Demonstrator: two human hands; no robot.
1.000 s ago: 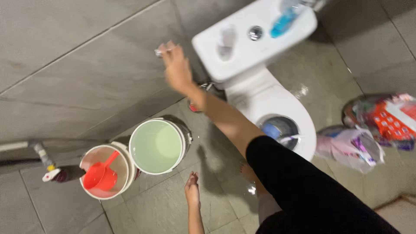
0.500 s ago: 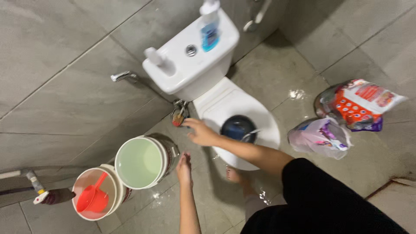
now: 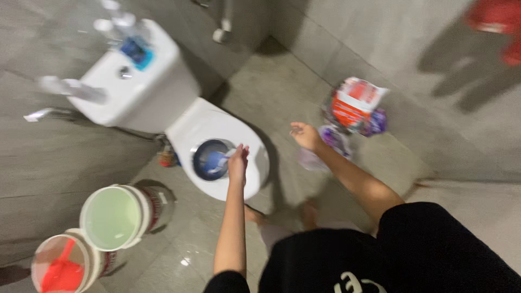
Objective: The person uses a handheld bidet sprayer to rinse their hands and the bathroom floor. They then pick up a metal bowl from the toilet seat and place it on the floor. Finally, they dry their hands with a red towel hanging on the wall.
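Note:
My left hand (image 3: 237, 163) reaches over the rim of the white toilet bowl (image 3: 255, 157). Its fingers meet the end of the white handle of a toilet brush (image 3: 217, 160) that stands in the blue water of the bowl. The blur hides whether the fingers close on the handle. My right hand (image 3: 305, 135) hangs to the right of the toilet with fingers loosely spread and nothing in it. It is just left of a heap of plastic packets (image 3: 353, 111) on the floor.
A white bucket of greenish water (image 3: 111, 217) and a second bucket holding a red scoop (image 3: 59, 268) stand at lower left. The cistern (image 3: 141, 87) carries a blue bottle (image 3: 135, 51). Grey tiled walls close in at left and back. My feet stand beside the bowl.
The view swung right. My left hand rose from near the bucket to the brush handle at the bowl. My right hand drew back from the wall hose and moved right, toward the packets.

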